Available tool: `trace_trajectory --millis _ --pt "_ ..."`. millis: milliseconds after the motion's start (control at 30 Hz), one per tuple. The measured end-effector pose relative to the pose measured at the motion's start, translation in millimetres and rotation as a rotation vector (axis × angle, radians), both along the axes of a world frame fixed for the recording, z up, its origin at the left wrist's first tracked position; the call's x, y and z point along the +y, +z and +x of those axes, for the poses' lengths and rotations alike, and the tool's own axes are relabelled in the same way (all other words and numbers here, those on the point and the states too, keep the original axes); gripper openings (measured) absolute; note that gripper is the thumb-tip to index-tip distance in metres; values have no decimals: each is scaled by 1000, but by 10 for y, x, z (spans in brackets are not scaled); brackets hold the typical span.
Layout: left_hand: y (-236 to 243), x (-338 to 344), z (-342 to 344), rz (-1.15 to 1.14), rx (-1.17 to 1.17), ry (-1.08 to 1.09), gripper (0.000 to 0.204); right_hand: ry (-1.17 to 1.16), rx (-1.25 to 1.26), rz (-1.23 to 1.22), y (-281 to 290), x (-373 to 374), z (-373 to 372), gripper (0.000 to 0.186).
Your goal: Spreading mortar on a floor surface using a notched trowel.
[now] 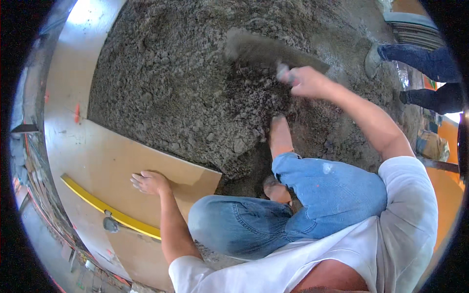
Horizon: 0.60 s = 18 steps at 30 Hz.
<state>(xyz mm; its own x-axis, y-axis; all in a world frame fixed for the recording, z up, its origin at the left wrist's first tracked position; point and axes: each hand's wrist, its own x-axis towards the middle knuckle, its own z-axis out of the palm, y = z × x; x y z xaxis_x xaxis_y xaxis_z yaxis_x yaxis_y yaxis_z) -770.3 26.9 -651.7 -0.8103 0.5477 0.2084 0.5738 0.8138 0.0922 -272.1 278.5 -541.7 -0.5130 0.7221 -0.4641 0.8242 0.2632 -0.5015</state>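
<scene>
My right hand (311, 83) is closed round the handle of a trowel (266, 50). Its long grey blade lies against a bed of damp, crumbly mortar (166, 93) and looks slightly blurred. My left hand (152, 183) rests palm down, fingers spread, on a large beige tile (115, 151) beside the mortar. Near that hand, a yellow spirit level (134, 222) lies across the tiles, its right end passing behind my left forearm. I am crouching, with my bare feet at the mortar's near edge.
Orange tile spacers (77, 113) stand at the tile joints. A grey lump (110, 224) sits by the level. At the right, another person's dark-trousered leg (415, 61) and shoe are near the mortar. A grey ribbed stack (415, 35) lies at the upper right.
</scene>
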Motion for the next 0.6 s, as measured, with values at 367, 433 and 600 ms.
trace_trajectory --millis 367,433,600 --pt "51 19 43 -32 12 108 49 -435 108 -64 -245 191 -919 28" --pt "36 12 17 -32 32 109 49 -450 122 -167 -229 287 -1245 28" --pt "-29 -21 8 -11 67 109 48 3 223 12 -169 602 -1914 27"
